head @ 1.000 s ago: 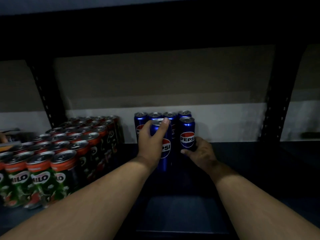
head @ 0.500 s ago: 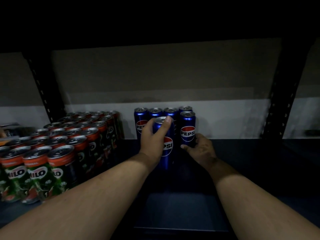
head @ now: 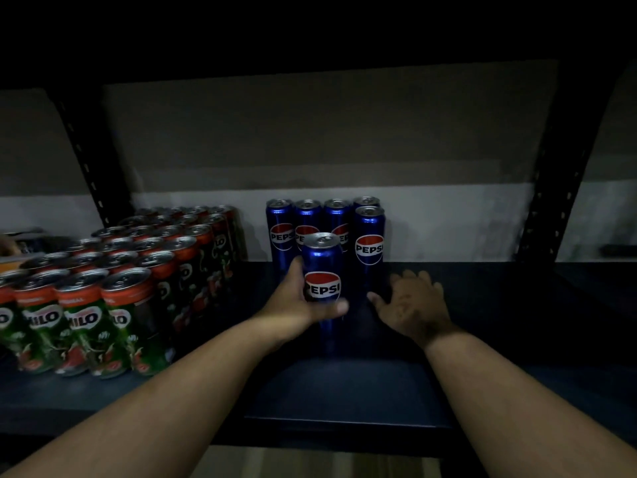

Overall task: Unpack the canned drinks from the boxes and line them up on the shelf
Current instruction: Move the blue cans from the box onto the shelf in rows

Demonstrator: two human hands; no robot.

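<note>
On the dark shelf point(head: 482, 339) a row of blue Pepsi cans point(head: 307, 219) stands against the back wall, with one more Pepsi can point(head: 369, 243) in front of the row's right end. My left hand point(head: 293, 305) grips another blue Pepsi can point(head: 322, 267) upright, in front of the row, its thumb across the logo's lower edge. My right hand point(head: 413, 305) hovers to the right of that can with fingers spread, holding nothing, just below the front-right can.
A block of several green and red Milo cans point(head: 113, 281) fills the shelf's left part. Black perforated uprights point(head: 89, 160) point(head: 551, 188) frame the bay. The shelf right of the Pepsi cans is bare. Dim lighting.
My right hand let go of the front-right Pepsi can and drew back with fingers spread. My left hand pulled its can back toward me and shifted its grip lower.
</note>
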